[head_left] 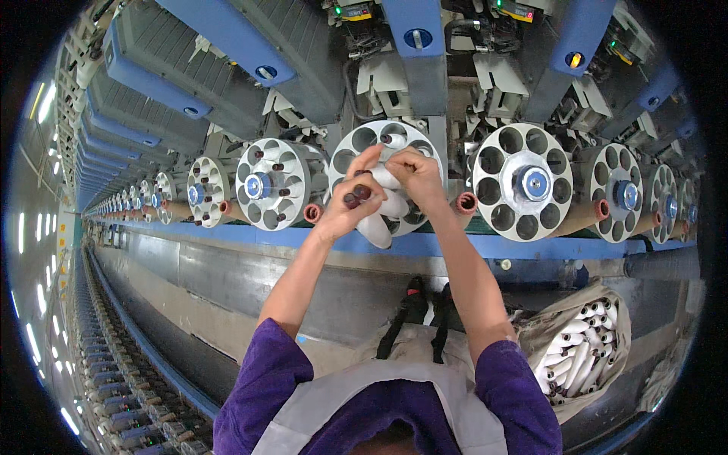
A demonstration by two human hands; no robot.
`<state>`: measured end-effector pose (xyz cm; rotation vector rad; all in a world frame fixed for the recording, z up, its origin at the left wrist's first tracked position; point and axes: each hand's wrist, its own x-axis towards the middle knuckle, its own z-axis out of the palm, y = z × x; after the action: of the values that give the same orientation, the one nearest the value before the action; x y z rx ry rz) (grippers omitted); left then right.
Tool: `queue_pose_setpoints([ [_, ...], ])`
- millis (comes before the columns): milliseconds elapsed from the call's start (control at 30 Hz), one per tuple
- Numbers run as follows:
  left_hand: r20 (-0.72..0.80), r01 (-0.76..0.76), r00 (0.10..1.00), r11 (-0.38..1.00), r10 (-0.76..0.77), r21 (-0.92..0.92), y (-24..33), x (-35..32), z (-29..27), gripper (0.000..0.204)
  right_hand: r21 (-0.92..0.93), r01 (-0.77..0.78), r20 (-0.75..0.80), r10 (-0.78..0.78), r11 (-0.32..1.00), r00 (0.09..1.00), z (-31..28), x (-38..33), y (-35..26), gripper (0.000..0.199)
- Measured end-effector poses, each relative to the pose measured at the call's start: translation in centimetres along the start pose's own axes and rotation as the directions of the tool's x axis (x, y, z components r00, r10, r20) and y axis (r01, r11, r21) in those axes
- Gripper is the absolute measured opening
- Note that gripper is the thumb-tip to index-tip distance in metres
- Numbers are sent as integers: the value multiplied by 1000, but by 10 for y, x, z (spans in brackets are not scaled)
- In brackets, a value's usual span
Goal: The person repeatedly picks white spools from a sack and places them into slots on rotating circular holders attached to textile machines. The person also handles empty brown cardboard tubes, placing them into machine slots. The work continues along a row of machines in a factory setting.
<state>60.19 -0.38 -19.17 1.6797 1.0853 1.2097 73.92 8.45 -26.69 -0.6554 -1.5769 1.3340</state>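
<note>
My left hand [349, 203] is closed around several yarn bobbins [374, 229], white with dark brown tube ends. The bobbins lie in front of a round white magazine [434, 152] with large holes. My right hand [417, 176] is at the magazine's right side, its fingers pinched together. Whether a thread is between those fingers is too small to tell. One more bobbin [392, 139] shows in a hole at the magazine's top. My hands and the held bobbins hide the magazine's middle.
Similar magazines run along the machine both ways; the left neighbour [248, 155] holds bobbins, the right one [485, 208] has open holes. Reddish-brown tubes [466, 202] jut out between them. A blue rail [265, 236] runs below. A cloth sack [623, 326] of bobbins stands at my right.
</note>
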Motion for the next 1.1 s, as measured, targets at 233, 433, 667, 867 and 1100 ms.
queue_pose_setpoints([
  [233,-319,89,934,970,-161,-227,-11,-14,21,10,308,-172,4,179,936,984,-30,-16,-14,22],
  [433,-484,-100,780,685,-397,-722,2,-55,9,11,195,-78,131,53,978,990,-39,-28,-45,19],
  [667,-448,-15,815,761,-366,-649,3,-63,8,16,-194,-108,199,147,975,969,-9,-40,-9,24],
  [867,-477,152,856,979,-199,-134,-15,-46,42,17,169,-221,-105,240,961,965,7,-59,15,10],
  [1100,-562,164,775,951,-289,-263,-31,-44,30,16,709,-281,143,259,647,955,-25,-47,-8,14],
])
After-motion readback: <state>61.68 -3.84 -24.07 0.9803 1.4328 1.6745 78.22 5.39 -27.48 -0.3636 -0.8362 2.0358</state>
